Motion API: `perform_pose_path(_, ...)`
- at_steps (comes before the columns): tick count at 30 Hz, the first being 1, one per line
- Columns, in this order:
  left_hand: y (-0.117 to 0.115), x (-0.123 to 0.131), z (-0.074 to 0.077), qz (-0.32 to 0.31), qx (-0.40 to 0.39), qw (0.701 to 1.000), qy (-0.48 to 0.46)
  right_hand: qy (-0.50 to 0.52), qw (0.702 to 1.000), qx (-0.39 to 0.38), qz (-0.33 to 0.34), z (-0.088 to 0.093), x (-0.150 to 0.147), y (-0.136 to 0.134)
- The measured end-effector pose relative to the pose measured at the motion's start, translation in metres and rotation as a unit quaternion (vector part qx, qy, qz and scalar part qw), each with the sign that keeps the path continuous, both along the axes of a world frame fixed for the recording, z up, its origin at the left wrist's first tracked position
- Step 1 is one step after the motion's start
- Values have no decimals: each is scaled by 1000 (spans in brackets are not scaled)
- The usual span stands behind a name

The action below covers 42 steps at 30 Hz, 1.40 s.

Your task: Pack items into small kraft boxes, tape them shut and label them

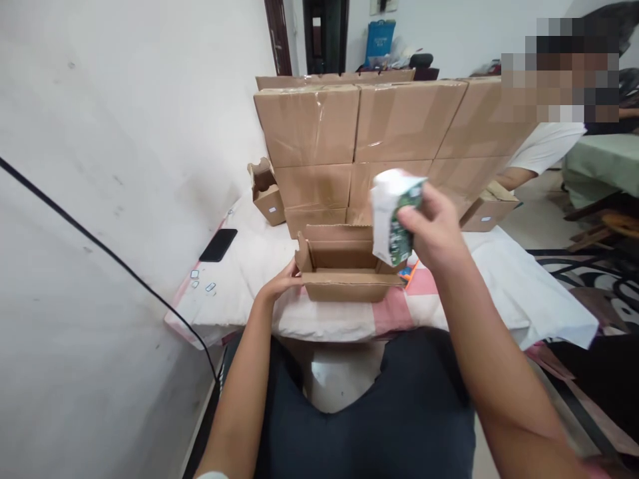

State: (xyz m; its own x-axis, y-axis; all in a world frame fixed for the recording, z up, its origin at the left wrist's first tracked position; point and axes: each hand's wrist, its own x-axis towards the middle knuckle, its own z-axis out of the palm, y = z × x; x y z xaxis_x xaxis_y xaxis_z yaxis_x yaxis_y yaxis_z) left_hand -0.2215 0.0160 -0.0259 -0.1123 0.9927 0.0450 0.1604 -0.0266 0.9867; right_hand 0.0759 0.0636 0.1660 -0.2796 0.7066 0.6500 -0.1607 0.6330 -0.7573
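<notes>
An open cardboard box [344,291] stands on the cloth-covered table [254,299] in front of me, its flaps raised and its visible inside bare. My left hand [282,281] is closed on the box's left end, with some of the fingers hidden. Above the box's right end, my right hand [436,223] grips a white and green package [383,216], thumb on its printed side. The package is held upright, apart from the box, and is slightly blurred. A small blue and orange item [408,273] lies at the box's right end, partly hidden.
Behind the box rises a wall of taped cartons [309,126]. Smaller boxes stand at its left [269,203] and right [486,211]. A black phone [218,245] and several small stickers [210,287] lie at left. Another person's sleeve [546,146] shows beyond the cartons.
</notes>
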Motion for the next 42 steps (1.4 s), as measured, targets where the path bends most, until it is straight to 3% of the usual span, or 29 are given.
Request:
perform_pose_path(2,0,3,2,-68,29,996,-41,-161,985,56,25,-3,-20,-1)
perform_pose_path(3,-1,4,4,-94,52,992,-65,-248,964,89,40,-8,-29,-1)
perform_pose_path(6,-5,7,11,-124,116,975,-143,-463,864,184,78,-28,-48,-2)
perform_pose_path(8,-7,12,16,-132,141,968,-161,-529,814,227,83,-38,-50,-4)
perform_pose_path(10,-8,20,18,-115,164,969,-142,-547,792,262,73,-43,-47,-5)
perform_pose_path(16,3,51,21,57,245,958,-134,-551,767,328,28,-46,-42,-12)
perform_pose_path(19,5,49,32,93,266,955,-92,-550,760,346,21,-44,-38,-21)
perform_pose_path(21,2,41,42,64,277,958,-49,-546,757,358,31,-42,-34,-28)
perform_pose_path(24,-3,28,49,-38,280,959,-24,-547,752,365,42,-43,-31,-37)
perform_pose_path(27,-6,19,48,-137,239,957,-87,-555,753,350,52,-48,-30,-40)
perform_pose_path(29,-6,19,45,-171,209,954,-133,-563,755,332,56,-52,-29,-41)
perform_pose_path(35,-3,30,44,-186,129,949,-220,-623,734,265,54,-64,-28,-38)
perform_pose_path(42,1,29,41,-176,110,947,-247,-700,675,224,60,-59,-41,-25)
